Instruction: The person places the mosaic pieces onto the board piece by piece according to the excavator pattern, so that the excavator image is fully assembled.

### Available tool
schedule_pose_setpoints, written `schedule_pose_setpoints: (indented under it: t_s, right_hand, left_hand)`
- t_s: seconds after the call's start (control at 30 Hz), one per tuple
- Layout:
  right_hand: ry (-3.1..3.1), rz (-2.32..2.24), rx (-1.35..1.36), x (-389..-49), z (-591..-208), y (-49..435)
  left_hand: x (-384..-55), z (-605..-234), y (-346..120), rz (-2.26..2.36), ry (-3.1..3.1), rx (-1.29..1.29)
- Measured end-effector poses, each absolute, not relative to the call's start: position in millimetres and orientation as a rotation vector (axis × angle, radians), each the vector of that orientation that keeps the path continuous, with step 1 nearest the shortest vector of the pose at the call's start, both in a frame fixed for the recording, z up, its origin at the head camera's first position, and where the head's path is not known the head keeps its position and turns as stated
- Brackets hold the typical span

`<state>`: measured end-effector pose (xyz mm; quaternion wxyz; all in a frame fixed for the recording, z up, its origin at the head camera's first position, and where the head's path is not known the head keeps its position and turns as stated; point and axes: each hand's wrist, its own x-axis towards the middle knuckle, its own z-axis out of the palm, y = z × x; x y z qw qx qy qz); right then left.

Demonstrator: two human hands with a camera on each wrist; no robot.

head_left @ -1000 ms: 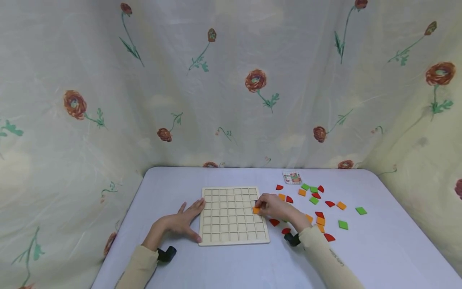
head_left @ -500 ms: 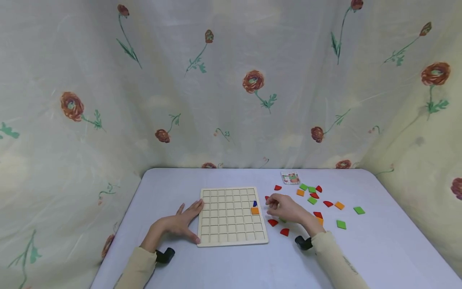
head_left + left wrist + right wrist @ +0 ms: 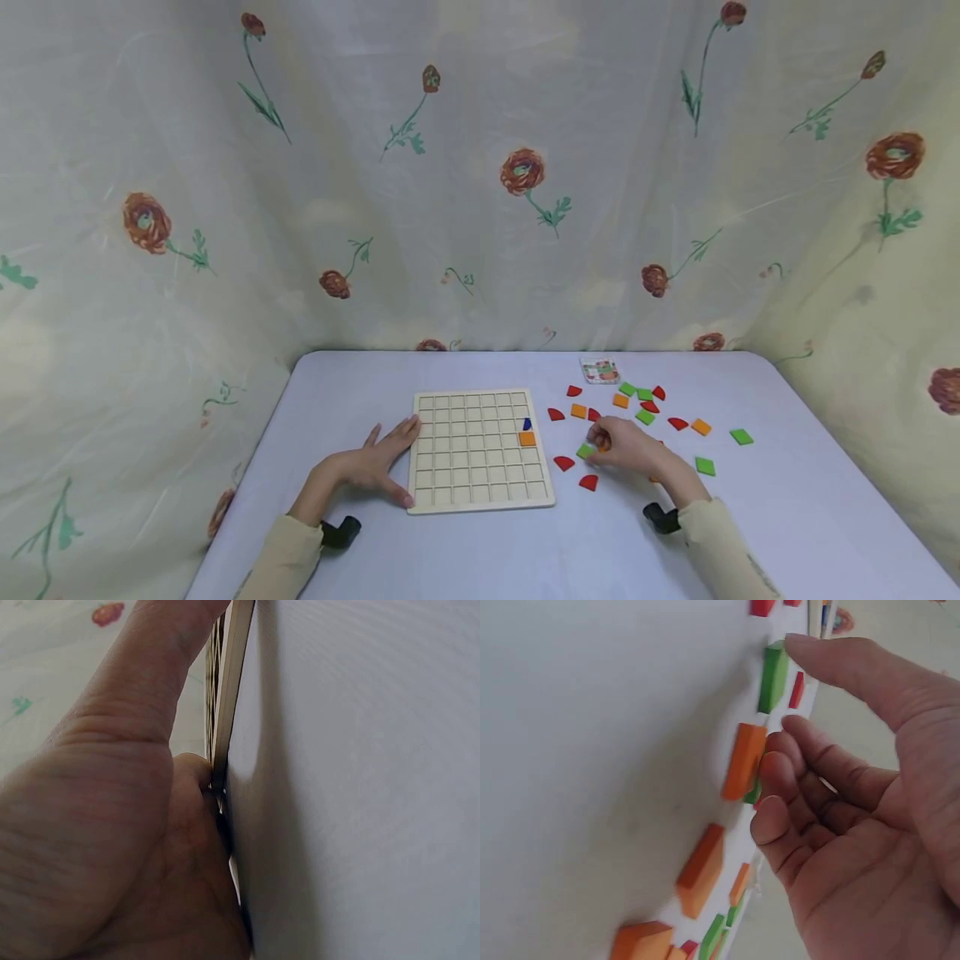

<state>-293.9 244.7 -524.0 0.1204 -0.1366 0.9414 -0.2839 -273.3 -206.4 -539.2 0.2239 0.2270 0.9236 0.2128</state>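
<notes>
Grid board [image 3: 480, 457] — smooth matt wood; backdrop [image 3: 450, 200] — creased cloth.

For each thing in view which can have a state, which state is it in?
Grid board: flat, two cells occupied
Blue piece: set in the rightmost column
Orange piece beside it: same column
Loose pieces: scattered on the table
Left hand: spread, touching the board's left edge
Right hand: fingers loosely curled, among loose pieces
Printed card: lying near the table's far edge
Curtain: hanging, wrinkled

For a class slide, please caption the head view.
Left hand against the grid board, right hand among scattered red, green and orange pieces.
</notes>
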Motion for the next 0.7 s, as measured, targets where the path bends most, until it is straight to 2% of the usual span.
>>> schedule_pose_setpoints:
  t_s: [0.7]
  right_hand:
    - [2.767,-0.795,-0.369,-301,-531,233]
  left_hand:
    - [-272,-539,-207,0.56,2.563,0.622]
